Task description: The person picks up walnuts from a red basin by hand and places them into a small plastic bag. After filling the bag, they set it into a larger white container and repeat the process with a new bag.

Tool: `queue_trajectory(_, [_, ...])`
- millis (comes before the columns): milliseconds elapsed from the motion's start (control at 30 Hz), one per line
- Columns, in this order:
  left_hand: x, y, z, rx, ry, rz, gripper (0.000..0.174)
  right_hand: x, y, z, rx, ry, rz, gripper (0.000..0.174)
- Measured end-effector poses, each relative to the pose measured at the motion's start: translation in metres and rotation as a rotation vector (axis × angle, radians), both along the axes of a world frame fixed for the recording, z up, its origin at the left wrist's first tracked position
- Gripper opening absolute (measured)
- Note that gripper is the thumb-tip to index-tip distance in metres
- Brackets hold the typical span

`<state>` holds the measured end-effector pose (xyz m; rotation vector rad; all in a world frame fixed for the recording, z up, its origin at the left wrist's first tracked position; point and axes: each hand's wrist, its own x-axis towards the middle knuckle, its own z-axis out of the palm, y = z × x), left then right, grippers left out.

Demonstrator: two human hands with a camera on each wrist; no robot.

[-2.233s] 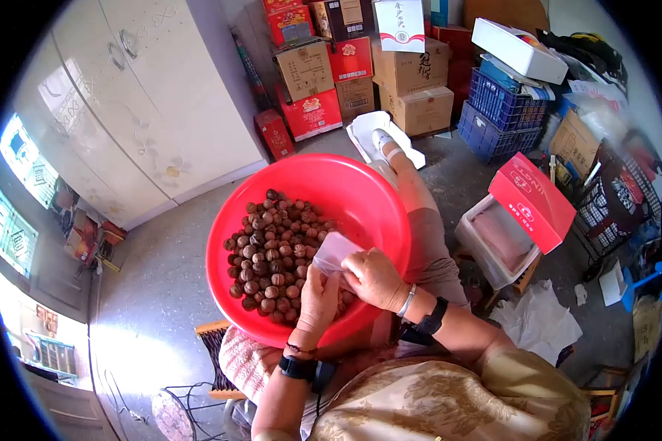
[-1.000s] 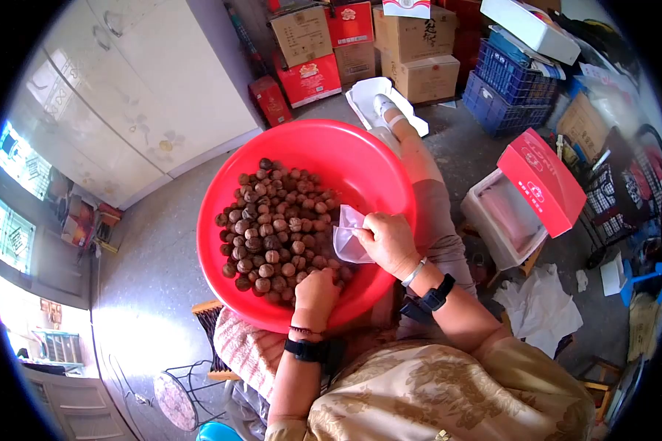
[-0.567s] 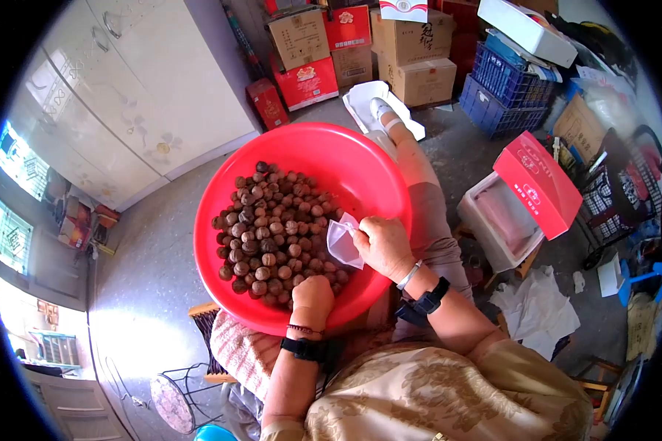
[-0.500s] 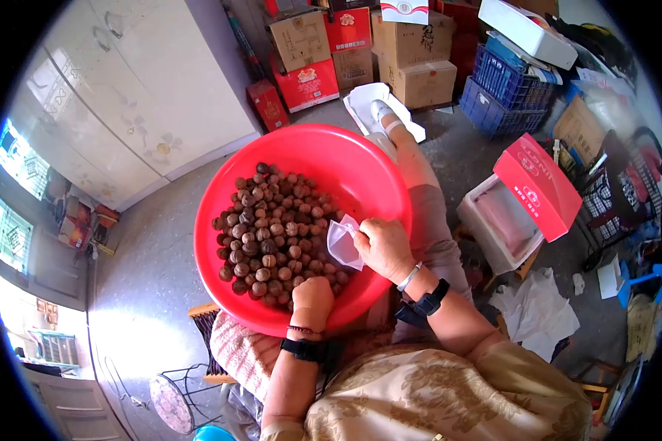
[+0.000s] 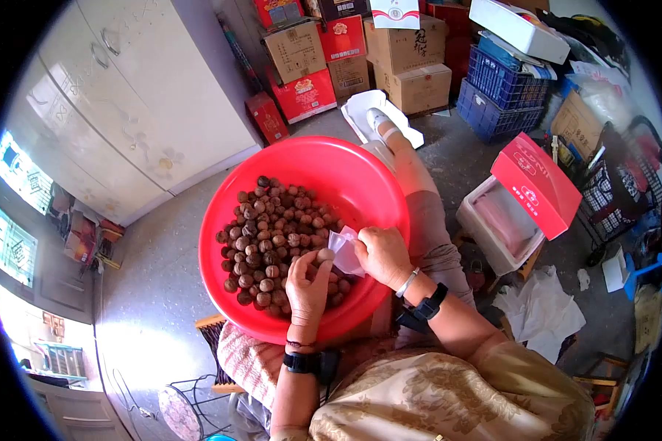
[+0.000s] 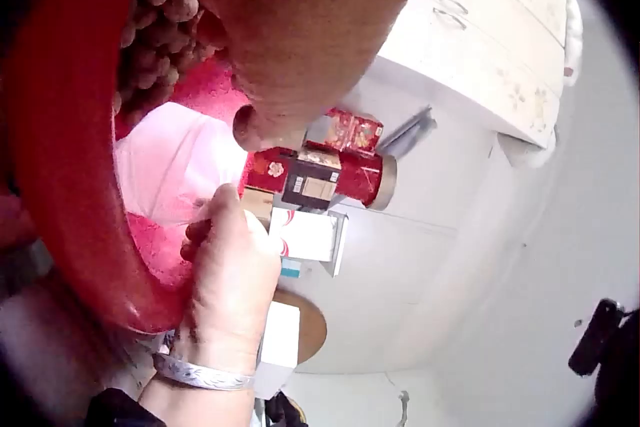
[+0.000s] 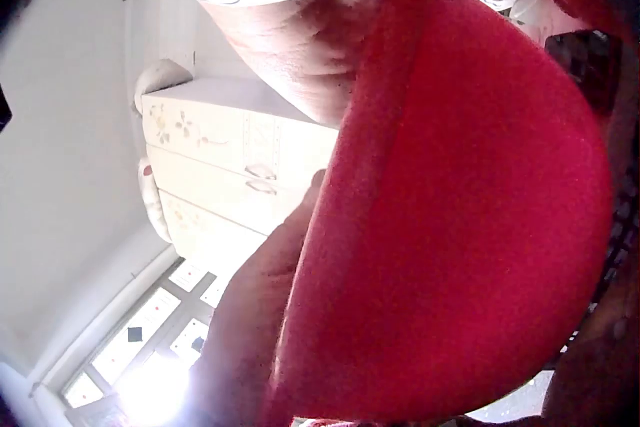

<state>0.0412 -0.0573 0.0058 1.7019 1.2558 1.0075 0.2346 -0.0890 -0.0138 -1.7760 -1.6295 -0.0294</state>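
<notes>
A red plastic basin [image 5: 375,176] holds a heap of brown walnuts [image 5: 272,235]. In the head view my left hand [image 5: 307,290] is above the near part of the heap, pinching a single walnut [image 5: 325,255] between thumb and fingers. Just right of that walnut, my right hand [image 5: 385,257] pinches a small whitish, see-through bag [image 5: 343,251] by its edge. The left wrist view shows the bag [image 6: 175,162] hanging from the right hand's [image 6: 235,272] thumb and fingers, close below the left hand [image 6: 300,37]. In the right wrist view the basin wall [image 7: 450,217] hides most of the right hand.
The basin rests on the person's lap. To the right stands a white foam box [image 5: 485,239] with a red lid [image 5: 537,187] and a pinkish bundle inside. Crumpled white plastic [image 5: 541,309] lies on the floor. Stacked cartons [image 5: 412,44] and blue crates [image 5: 500,103] stand behind.
My left hand has come up from the walnut heap with a walnut and moved toward the bag. Earlier both hands were at the bag together; the right hand has kept its pinch on it.
</notes>
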Motion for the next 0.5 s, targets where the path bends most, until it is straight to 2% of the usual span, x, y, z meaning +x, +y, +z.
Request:
queue_trajectory(33, [0.001,0.001,0.0,0.116,0.059,-0.007,0.029,0.001,-0.001,0.0,-0.004,-0.005,0.002,0.02])
queue_trajectory(67, [0.002,0.004,0.0,0.115,0.058,-0.008,0.029,0.001,-0.001,0.0,-0.004,-0.006,0.001,0.02])
queue_trajectory(133, [0.005,0.01,0.001,0.265,0.204,-0.127,0.04,0.001,-0.001,0.0,-0.032,0.006,0.002,0.021])
queue_trajectory(167, [0.007,0.013,0.001,0.265,0.203,-0.126,0.04,0.001,0.0,0.001,-0.032,0.005,0.003,0.021])
queue_trajectory(267, [0.01,0.022,-0.007,0.482,0.268,-0.077,0.046,0.001,0.001,-0.001,-0.011,0.072,-0.017,0.021])
queue_trajectory(300, [0.008,0.024,-0.011,0.478,0.27,-0.077,0.046,0.001,0.003,-0.003,0.025,0.044,-0.021,0.021])
queue_trajectory(367, [0.001,0.025,-0.022,0.3,0.269,-0.045,0.038,0.002,0.004,-0.008,0.056,0.02,-0.026,0.021])
queue_trajectory(400, [-0.001,0.024,-0.024,0.331,0.305,-0.026,0.029,0.002,0.004,-0.008,0.087,0.0,-0.043,0.022])
queue_trajectory(500, [-0.009,0.025,-0.029,0.255,0.368,-0.053,0.021,0.001,0.003,-0.006,0.102,-0.033,-0.072,0.022])
